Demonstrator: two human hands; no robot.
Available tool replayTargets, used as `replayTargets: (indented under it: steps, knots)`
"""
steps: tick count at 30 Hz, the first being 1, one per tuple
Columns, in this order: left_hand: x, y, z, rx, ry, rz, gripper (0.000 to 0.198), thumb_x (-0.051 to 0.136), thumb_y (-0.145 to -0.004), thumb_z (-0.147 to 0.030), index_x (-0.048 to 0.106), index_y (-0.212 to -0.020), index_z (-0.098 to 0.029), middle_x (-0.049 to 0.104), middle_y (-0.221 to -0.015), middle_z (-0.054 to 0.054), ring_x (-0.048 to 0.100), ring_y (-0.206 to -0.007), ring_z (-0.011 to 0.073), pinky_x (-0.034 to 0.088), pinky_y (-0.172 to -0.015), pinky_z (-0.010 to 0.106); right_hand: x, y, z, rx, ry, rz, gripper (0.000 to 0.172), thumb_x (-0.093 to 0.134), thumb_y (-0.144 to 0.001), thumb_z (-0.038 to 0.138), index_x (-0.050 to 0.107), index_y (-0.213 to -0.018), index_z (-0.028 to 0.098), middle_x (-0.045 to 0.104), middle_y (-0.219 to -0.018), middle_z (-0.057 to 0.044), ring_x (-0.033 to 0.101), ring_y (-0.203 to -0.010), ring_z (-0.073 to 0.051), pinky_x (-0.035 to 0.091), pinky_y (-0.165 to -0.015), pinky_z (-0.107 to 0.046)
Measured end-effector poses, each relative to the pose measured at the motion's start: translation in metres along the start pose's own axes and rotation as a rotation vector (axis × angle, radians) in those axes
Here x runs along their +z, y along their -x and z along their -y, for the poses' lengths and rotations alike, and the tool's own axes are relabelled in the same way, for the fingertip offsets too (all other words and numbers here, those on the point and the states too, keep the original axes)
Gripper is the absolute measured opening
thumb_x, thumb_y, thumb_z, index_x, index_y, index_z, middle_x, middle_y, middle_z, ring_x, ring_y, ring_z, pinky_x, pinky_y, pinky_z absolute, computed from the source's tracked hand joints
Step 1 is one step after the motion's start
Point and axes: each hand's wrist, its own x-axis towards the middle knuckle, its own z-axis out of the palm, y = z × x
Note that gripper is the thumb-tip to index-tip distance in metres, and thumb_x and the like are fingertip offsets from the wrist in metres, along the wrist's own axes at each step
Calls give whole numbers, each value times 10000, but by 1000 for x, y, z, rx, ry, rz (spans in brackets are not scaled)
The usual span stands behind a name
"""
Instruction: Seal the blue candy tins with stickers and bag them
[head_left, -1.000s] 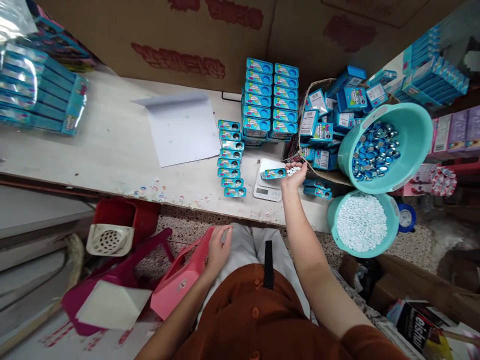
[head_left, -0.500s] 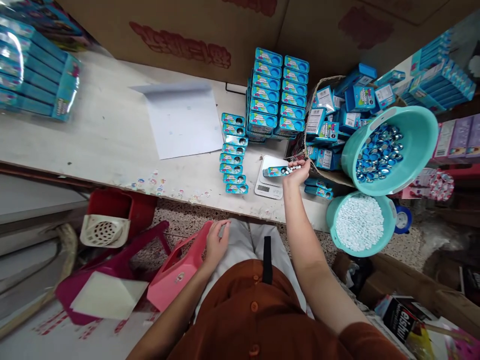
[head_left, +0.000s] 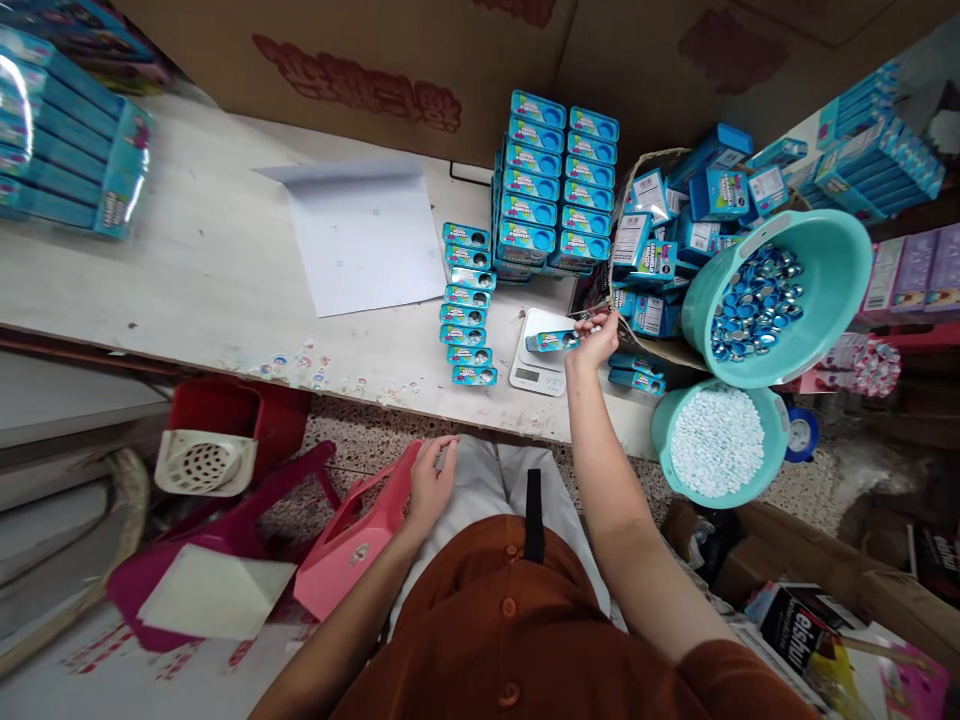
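My right hand (head_left: 596, 338) is cupped with fingers curled round a few small white candies, right at the open end of a blue tin (head_left: 552, 341). That tin lies on a small white kitchen scale (head_left: 538, 376). My left hand (head_left: 435, 473) rests on my thigh, fingers stretched out and holding nothing. Left of the scale runs a column of several blue tins (head_left: 463, 315) with round holes. Behind it stand tall stacks of the same tins (head_left: 531, 208). Two more tins (head_left: 636, 374) lie to the right of my wrist.
On the right, a turquoise tub (head_left: 840, 300) holds blue and silver caps, and a lower turquoise tub (head_left: 777, 470) holds white candies. A cardboard box of blue packs (head_left: 660, 255) adjoins them. White paper (head_left: 367, 240) lies on the table; a pink stool (head_left: 352, 550) stands below.
Fewer white candies show in my right hand, and its fingers have closed more at the tin's opening. My left hand stays on my thigh. The view has shifted slightly.
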Motion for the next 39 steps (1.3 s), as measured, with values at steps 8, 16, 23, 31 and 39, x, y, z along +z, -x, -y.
replayTargets:
  steps: [8,16,23,31,39]
  knots:
    - [-2,-1,0,6,13,2,216,467,-911,-347,626,-978,-216,649,-1001,67,587,-973,204,458,-900,364,-2,2,-2,-51,30,50,378,397,-912,423,398,-601,208,371,-453,85,502,-430,-65,466,-494,-177]
    - [-1,-1,1,16,12,-3,219,466,-912,-345,624,-979,-209,649,-1003,66,587,-974,199,452,-917,366,-8,-2,3,-51,-13,-3,373,398,-917,375,389,-585,206,345,-436,89,465,-417,-53,426,-457,-155]
    - [2,-2,-4,30,-1,9,222,465,-913,-350,625,-967,-206,650,-988,68,590,-967,205,458,-899,362,-15,-8,12,150,-70,-38,319,422,-921,351,426,-644,195,363,-460,98,371,-360,-32,253,-313,-145]
    - [5,-3,-2,23,9,-3,204,477,-910,-339,625,-975,-214,650,-995,59,588,-976,201,455,-897,353,-12,-7,16,236,-109,56,290,424,-927,365,542,-743,174,550,-593,49,543,-499,-33,442,-477,-135]
    - [6,-3,-1,3,17,-11,220,474,-914,-349,628,-979,-205,647,-987,60,584,-965,195,455,-898,354,-15,-3,7,117,-40,103,457,315,-946,453,514,-641,176,553,-548,19,598,-544,-84,477,-541,-188]
